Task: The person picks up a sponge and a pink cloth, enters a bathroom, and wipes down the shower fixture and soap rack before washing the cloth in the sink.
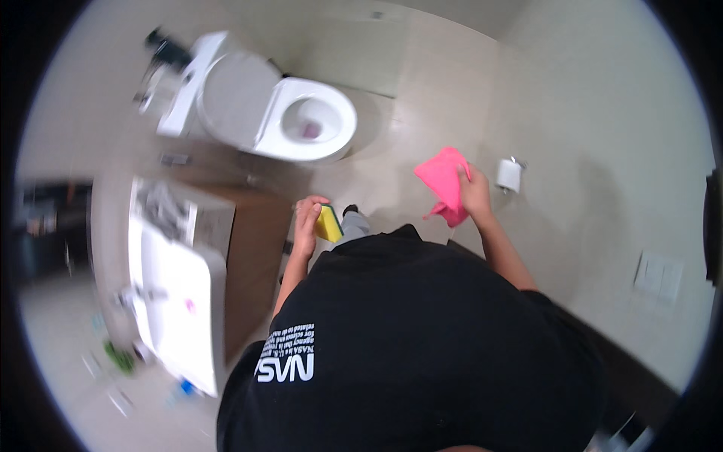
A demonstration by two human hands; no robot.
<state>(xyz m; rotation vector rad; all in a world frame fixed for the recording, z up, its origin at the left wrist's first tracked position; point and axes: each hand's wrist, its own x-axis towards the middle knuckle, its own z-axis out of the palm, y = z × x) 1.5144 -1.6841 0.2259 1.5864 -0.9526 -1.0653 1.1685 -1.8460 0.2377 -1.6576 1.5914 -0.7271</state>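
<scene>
My left hand point(308, 226) grips a yellow sponge with a green scouring side point(329, 224), held low in front of my body. From my right hand point(473, 192) hangs a bright pink cloth point(446, 178), bunched between thumb and fingers, its lower corner loose. Ahead and to the left stands a white toilet point(330, 144) with its lid raised and seat down. Something pinkish point(311, 130) shows at the bottom of the bowl; I cannot tell what it is.
A white washbasin point(212, 316) with a faucet point(133, 295) sits on a brown cabinet point(257, 248) at my left. Grey cloth point(164, 209) lies at the basin's far end. On the right wall are a toilet paper roll point(509, 175) and a switch plate point(658, 275). A glass panel point(350, 56) stands beyond the toilet.
</scene>
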